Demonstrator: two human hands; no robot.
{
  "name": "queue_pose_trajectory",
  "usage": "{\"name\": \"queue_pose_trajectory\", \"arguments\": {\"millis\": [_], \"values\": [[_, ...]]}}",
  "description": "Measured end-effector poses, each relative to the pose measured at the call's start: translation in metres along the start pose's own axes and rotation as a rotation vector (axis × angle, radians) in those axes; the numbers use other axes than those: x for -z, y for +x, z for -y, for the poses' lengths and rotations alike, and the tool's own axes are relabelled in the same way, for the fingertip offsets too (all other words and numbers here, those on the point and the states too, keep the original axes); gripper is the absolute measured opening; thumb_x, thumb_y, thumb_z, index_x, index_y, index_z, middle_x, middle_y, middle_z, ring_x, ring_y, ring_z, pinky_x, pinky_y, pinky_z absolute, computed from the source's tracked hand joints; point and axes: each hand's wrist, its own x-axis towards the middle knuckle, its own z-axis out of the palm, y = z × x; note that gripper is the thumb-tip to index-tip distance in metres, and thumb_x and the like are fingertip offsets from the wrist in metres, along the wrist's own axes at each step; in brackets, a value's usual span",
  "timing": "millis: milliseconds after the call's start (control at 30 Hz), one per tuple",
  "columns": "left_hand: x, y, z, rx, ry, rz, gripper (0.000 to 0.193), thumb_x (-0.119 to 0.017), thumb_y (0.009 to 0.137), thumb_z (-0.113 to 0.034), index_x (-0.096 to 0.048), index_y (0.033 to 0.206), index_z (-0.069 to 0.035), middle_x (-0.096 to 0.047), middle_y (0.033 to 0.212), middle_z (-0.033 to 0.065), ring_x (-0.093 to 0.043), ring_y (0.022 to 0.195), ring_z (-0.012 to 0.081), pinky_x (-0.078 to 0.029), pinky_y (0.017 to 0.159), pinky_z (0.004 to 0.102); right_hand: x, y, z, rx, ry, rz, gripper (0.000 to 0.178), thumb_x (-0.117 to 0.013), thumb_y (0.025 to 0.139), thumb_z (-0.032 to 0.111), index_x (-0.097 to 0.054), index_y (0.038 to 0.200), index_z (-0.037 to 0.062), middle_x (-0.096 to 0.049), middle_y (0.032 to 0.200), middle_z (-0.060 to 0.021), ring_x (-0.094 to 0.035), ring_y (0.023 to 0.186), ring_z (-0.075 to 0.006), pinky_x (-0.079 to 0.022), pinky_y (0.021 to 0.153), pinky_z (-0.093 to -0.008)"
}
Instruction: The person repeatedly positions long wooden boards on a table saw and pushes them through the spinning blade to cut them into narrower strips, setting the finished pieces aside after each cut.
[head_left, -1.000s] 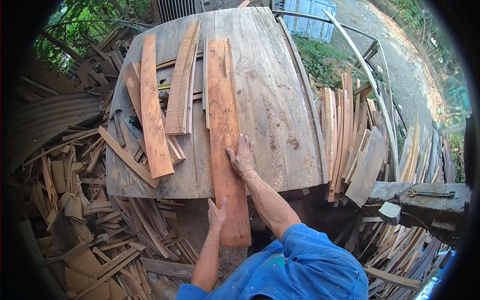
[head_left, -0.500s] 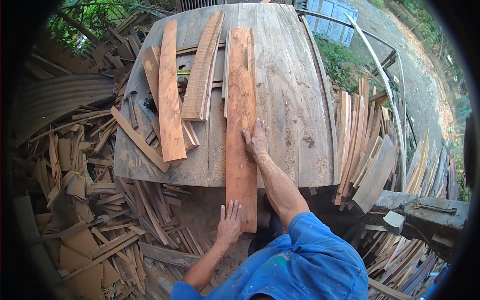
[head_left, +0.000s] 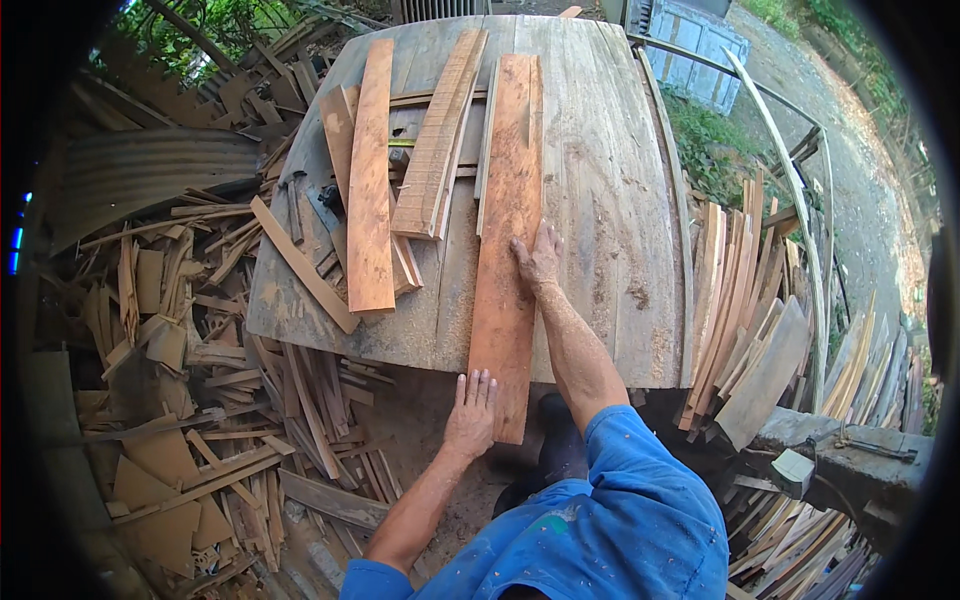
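Note:
A long reddish-brown wooden plank lies lengthwise on the weathered wooden table, its near end jutting past the front edge toward me. My left hand holds the plank's left edge near that end, fingers laid over the top and thumb hidden. Farther up, my right hand grips the right edge, its thumb on the upper face. Beneath and beside the plank's far half are narrower strips. To the left rest another reddish plank and a rough-sawn board, both on top of other pieces.
A hammer lies near the table's left side, beside a thin slanting strip. Scrap wood heaps up on the left. Upright boards lean at the right, near a concrete beam. Sawdust covers parts of the tabletop.
The plank has slid a little away from me, so less of it overhangs the front edge. Both hands keep their hold. The whole view has shifted slightly.

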Motion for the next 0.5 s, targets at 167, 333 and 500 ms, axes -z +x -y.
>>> {"name": "queue_pose_trajectory", "arguments": {"millis": [167,333,500], "values": [[-0.023,0.01,0.005,0.02,0.13,-0.093,0.117,-0.085,0.065,-0.047,-0.031,0.153,0.008,-0.028,0.16,0.0291,-0.022,0.152,0.0415,-0.011,0.125,0.0582,0.031,-0.019,-0.021,0.073,0.047,0.298,0.09,-0.064,0.093,0.045,-0.023,0.156,-0.0047,-0.028,0.16,-0.0284,-0.022,0.152,-0.0402,-0.014,0.126,-0.0431],[-0.004,0.013,0.016,0.058,0.051,-0.071,0.069,-0.052,0.092,-0.022,-0.034,0.152,0.006,-0.03,0.16,0.0274,-0.024,0.152,0.0407,-0.008,0.125,0.0584,0.051,-0.136,-0.031,0.244,-0.035,0.402,0.074,-0.058,0.099,0.035,-0.028,0.156,-0.0018,-0.033,0.159,-0.026,-0.023,0.151,-0.0399,-0.016,0.125,-0.0484],[-0.003,0.031,0.016,0.051,0.1,-0.064,0.07,-0.051,0.093,-0.023,-0.033,0.154,0.005,-0.029,0.162,0.0255,-0.023,0.153,0.04,-0.008,0.125,0.058,0.048,-0.186,-0.042,0.21,-0.025,0.365,0.075,-0.058,0.099,0.037,-0.028,0.157,0.0005,-0.033,0.16,-0.023,-0.021,0.153,-0.0384,-0.01,0.125,-0.0505]]}}
